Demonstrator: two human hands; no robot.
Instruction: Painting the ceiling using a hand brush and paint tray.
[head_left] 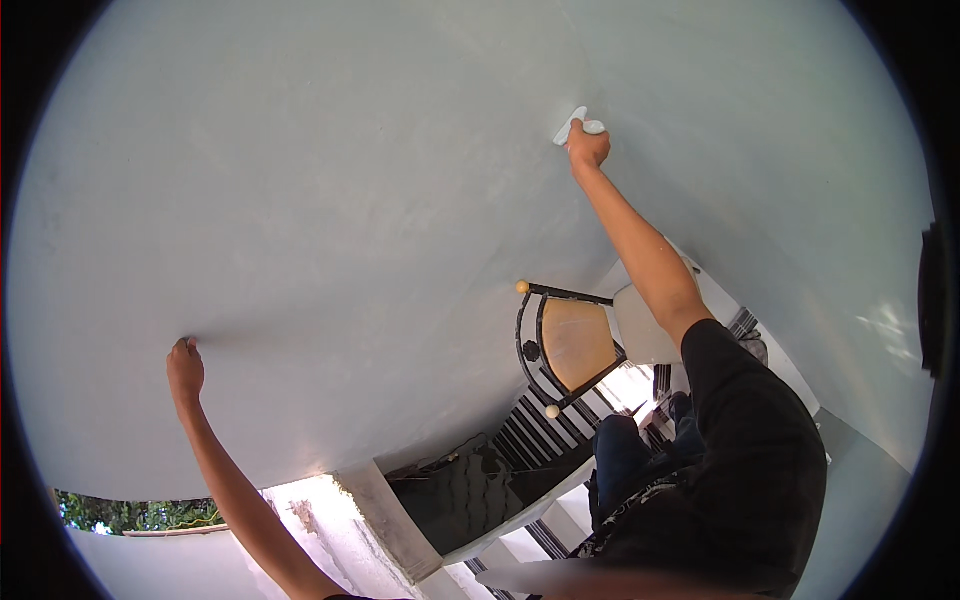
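High against the pale grey-blue wall (330, 180), my right hand (590, 150) is closed round a small white tool (570, 126) with a straight flat edge, perhaps a scraper. Its edge lies at the wall near the corner where two wall faces meet. Part of the tool is hidden behind my fingers. Far to the left and lower, my left hand (184, 370) is closed with its fingertips at the wall surface. Whatever those fingers may hold is too small to make out.
Below my right arm stands a chair (580, 345) with a black metal frame and a tan back. A black-and-white striped floor (530, 435) and a dark grey surface (455, 505) lie below. At lower left, a window opening shows green leaves (150, 513) beside a white ledge (320, 530).
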